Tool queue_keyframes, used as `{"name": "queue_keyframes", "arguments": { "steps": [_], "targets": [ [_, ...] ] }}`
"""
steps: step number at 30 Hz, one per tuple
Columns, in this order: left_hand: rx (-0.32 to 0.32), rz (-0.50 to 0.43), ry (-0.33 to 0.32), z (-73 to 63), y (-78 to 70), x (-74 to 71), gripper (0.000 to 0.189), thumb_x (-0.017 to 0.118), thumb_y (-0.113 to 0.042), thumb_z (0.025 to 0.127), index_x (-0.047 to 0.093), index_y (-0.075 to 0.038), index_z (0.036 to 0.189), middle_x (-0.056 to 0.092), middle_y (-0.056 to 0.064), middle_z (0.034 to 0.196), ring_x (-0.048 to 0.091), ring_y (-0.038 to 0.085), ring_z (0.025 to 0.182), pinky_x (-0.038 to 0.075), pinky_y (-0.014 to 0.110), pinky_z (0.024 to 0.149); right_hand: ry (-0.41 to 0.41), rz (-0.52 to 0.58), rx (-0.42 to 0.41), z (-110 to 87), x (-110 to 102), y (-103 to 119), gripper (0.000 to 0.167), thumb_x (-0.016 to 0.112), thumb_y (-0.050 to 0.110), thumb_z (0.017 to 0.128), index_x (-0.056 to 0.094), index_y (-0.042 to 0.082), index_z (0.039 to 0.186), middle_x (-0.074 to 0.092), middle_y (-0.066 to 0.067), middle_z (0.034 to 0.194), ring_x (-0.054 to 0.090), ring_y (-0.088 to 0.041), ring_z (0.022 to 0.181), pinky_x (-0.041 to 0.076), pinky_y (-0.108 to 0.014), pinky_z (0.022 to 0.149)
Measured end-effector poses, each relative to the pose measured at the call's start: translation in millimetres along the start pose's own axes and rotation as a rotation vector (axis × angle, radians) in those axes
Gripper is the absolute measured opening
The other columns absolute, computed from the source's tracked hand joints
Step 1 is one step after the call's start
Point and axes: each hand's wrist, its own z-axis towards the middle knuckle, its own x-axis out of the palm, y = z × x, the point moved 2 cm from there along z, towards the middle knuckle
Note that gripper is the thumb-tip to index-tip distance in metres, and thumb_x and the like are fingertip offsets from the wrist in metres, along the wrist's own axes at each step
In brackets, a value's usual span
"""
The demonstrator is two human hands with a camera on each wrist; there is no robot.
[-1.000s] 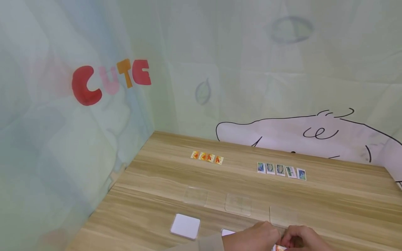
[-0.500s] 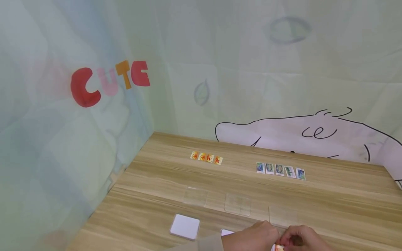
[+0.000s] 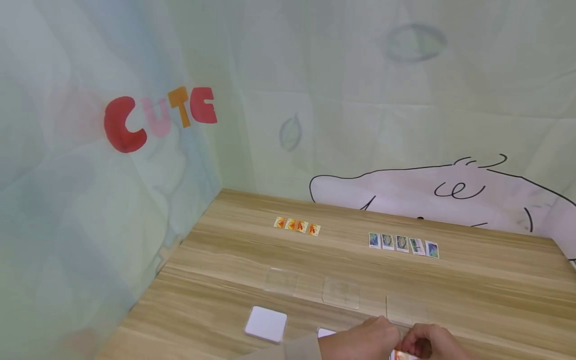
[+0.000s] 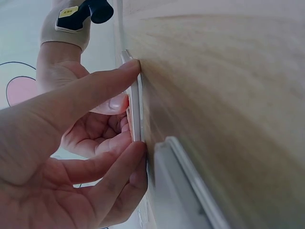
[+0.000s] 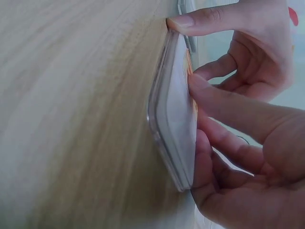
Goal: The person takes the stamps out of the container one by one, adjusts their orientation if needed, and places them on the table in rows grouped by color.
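At the bottom edge of the head view, my left hand (image 3: 362, 340) and right hand (image 3: 438, 342) meet over a white square plate with a clear rim. The left thumb and fingers span this plate (image 4: 135, 112), gripping it by opposite edges close over the table. A small orange picture card (image 3: 402, 355) lies against its white face. In the right wrist view, the right thumb pinches at the orange card (image 5: 188, 64), with the other fingers curled by the plate's (image 5: 177, 129) side. Part of the card is hidden behind the fingers.
Another white plate (image 3: 265, 324) lies to the left, and one (image 3: 325, 332) is partly covered by my left arm. Clear square sheets (image 3: 341, 293) lie beyond them. Farther back are rows of orange cards (image 3: 296, 226) and blue-green cards (image 3: 402, 244). Fabric walls bound the table.
Both hands stay nearly in place around the plate. Slightly more of the orange picture card shows between them in the head view.
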Motion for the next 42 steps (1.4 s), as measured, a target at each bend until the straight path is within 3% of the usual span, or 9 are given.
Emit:
{"name": "queue_keyframes", "arguments": {
  "steps": [6,11,16,21,24,36,42],
  "targets": [
    [0.006,-0.065,0.019,-2.8,0.9,-2.2,0.024,0.077,-0.020,0.086,0.064,-0.015,0.066,0.047,-0.011,0.054,0.042,-0.001,0.046,0.036,0.011,0.044,0.009,0.019,0.002,0.6,-0.3,0.4,0.015,0.078,0.004,0.080,0.067,-0.002,0.088,0.062,0.008,0.080,0.056,-0.003,0.070,0.048,-0.022,0.057],
    [-0.019,-0.116,0.050,-3.4,0.8,-3.5,0.025,0.077,-0.017,0.086,0.063,-0.014,0.066,0.047,-0.010,0.055,0.042,-0.001,0.045,0.037,0.012,0.043,0.014,0.021,-0.066,1.8,-0.9,-1.8,0.015,0.078,0.004,0.080,0.066,-0.002,0.086,0.061,0.012,0.080,0.055,-0.001,0.070,0.048,-0.023,0.055],
    [-0.024,-0.117,0.052,-3.3,0.2,-3.5,0.030,0.077,-0.015,0.085,0.057,-0.014,0.063,0.044,-0.010,0.053,0.039,0.000,0.044,0.035,0.013,0.041,0.018,0.023,-0.139,2.4,-1.4,-5.5,0.015,0.078,0.001,0.080,0.064,-0.003,0.085,0.061,0.014,0.080,0.055,0.001,0.069,0.047,-0.023,0.053],
    [-0.001,-0.081,0.024,-3.4,0.1,-3.9,0.033,0.078,-0.018,0.085,0.056,-0.015,0.060,0.044,-0.011,0.052,0.039,-0.001,0.045,0.035,0.012,0.042,0.024,0.032,-0.165,2.4,-1.8,-6.8,0.015,0.077,-0.002,0.079,0.064,-0.003,0.085,0.061,0.013,0.080,0.055,0.001,0.070,0.047,-0.023,0.052],
    [-0.014,-0.103,0.039,-3.3,-0.1,-3.2,0.033,0.077,-0.016,0.085,0.055,-0.015,0.061,0.044,-0.010,0.053,0.039,-0.001,0.044,0.035,0.013,0.042,0.029,0.033,-0.176,2.2,-2.0,-6.4,0.014,0.077,-0.001,0.080,0.064,-0.003,0.086,0.061,0.012,0.079,0.055,0.001,0.070,0.047,-0.024,0.052],
    [-0.012,-0.088,0.026,-2.9,0.9,-2.2,0.026,0.077,-0.020,0.086,0.063,-0.015,0.065,0.047,-0.011,0.053,0.040,-0.001,0.045,0.035,0.012,0.042,0.028,0.051,-0.113,2.1,-1.7,-5.5,0.012,0.076,0.003,0.081,0.066,-0.001,0.086,0.060,0.012,0.079,0.055,0.000,0.069,0.047,-0.023,0.053],
    [-0.015,-0.098,0.051,-1.9,1.3,-1.9,0.026,0.075,-0.014,0.087,0.061,-0.014,0.065,0.044,-0.010,0.052,0.037,-0.001,0.042,0.032,0.013,0.039,-0.002,0.023,-0.088,0.4,-0.3,-3.4,0.012,0.077,0.004,0.080,0.068,0.000,0.085,0.061,0.011,0.078,0.056,-0.001,0.068,0.048,-0.024,0.053]
  ]
}}
